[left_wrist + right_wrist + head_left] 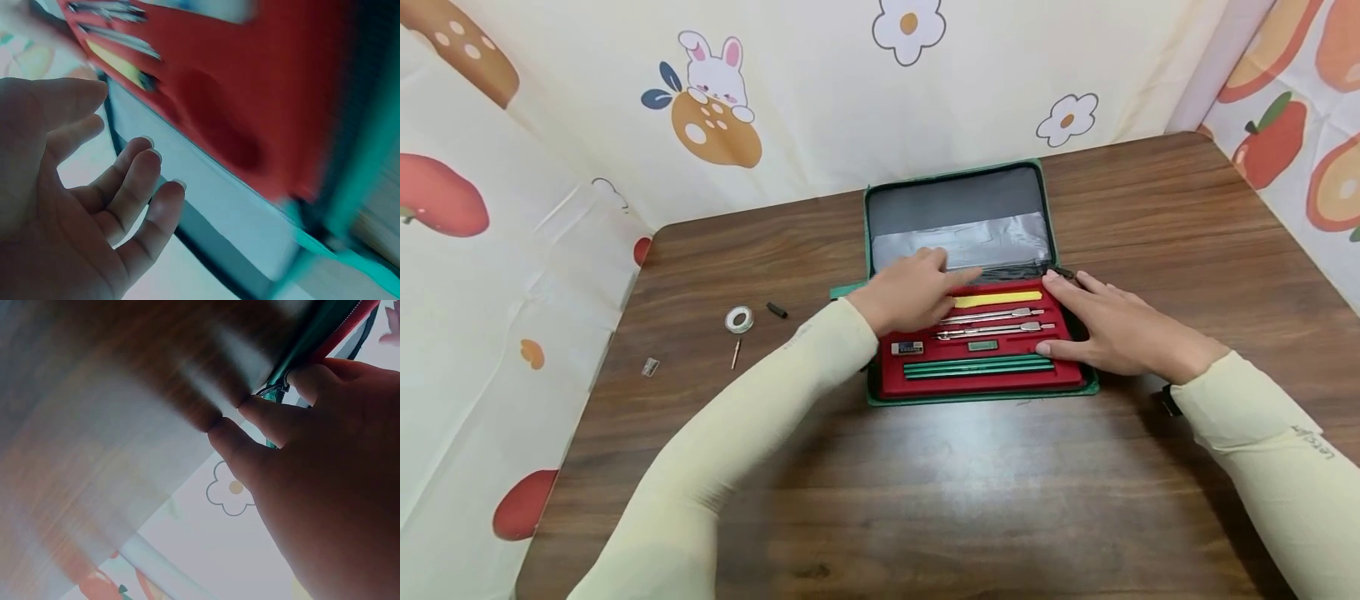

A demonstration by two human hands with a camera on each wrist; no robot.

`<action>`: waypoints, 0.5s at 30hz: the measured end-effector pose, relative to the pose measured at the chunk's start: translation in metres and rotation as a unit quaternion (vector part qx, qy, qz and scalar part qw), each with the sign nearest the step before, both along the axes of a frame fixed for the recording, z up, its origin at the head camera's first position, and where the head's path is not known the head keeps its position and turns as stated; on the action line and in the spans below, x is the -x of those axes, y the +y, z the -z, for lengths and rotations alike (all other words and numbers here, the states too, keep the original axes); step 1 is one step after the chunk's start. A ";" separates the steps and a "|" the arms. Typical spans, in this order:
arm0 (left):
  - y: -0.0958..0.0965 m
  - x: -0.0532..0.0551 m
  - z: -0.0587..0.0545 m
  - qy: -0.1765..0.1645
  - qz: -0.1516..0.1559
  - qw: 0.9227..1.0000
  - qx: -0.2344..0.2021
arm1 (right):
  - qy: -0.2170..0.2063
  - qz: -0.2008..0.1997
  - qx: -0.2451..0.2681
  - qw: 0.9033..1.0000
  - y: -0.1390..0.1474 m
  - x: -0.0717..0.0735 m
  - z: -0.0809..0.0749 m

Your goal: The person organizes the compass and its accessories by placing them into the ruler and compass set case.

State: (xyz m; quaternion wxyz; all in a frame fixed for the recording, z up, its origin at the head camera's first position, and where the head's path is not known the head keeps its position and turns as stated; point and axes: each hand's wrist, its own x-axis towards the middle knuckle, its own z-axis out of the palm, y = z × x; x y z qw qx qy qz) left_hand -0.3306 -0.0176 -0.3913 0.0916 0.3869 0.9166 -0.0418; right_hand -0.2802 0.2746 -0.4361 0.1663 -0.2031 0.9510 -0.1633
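Note:
A green zip case (983, 401) lies unfolded on the table, its grey lid (955, 200) leaning back. In its red tray (992, 384) sit a yellow strip-like tool (1000, 298), two silver compasses (1000, 328), an eraser (907, 347), a small green box (982, 345) and green pencils (977, 367). My left hand (913, 287) hovers over the tray's upper left, fingers loosely bent, holding nothing; the left wrist view shows a vacant rounded recess (215, 122) near it. With fingers extended, my right hand (1112, 325) rests on the case's right edge, thumb on the tray.
To the left on the wooden table (925, 517) lie a white ring-shaped roll (739, 319), a short dark cylinder (777, 310), a thin copper-coloured stick (736, 353) and a small metal sharpener (651, 367). Printed cloth (820, 100) hangs behind and at both sides.

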 end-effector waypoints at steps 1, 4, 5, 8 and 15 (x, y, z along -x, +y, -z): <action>-0.009 0.001 0.000 0.002 -0.004 1.000 -0.006 | -0.001 0.000 0.000 1.000 0.000 0.000 -0.001; -0.036 0.004 0.001 0.017 -0.016 1.000 -0.014 | 0.000 -0.001 -0.002 1.000 -0.001 0.001 -0.003; -0.044 0.004 0.002 0.022 -0.025 0.999 -0.015 | -0.001 -0.001 -0.003 1.000 -0.001 0.001 -0.003; -0.070 0.004 0.003 0.028 -0.047 0.998 -0.017 | -0.002 -0.001 -0.004 1.000 -0.002 0.001 -0.003; -0.136 0.001 0.007 0.031 -0.099 0.994 -0.040 | -0.003 -0.001 -0.005 1.000 -0.002 -0.001 -0.002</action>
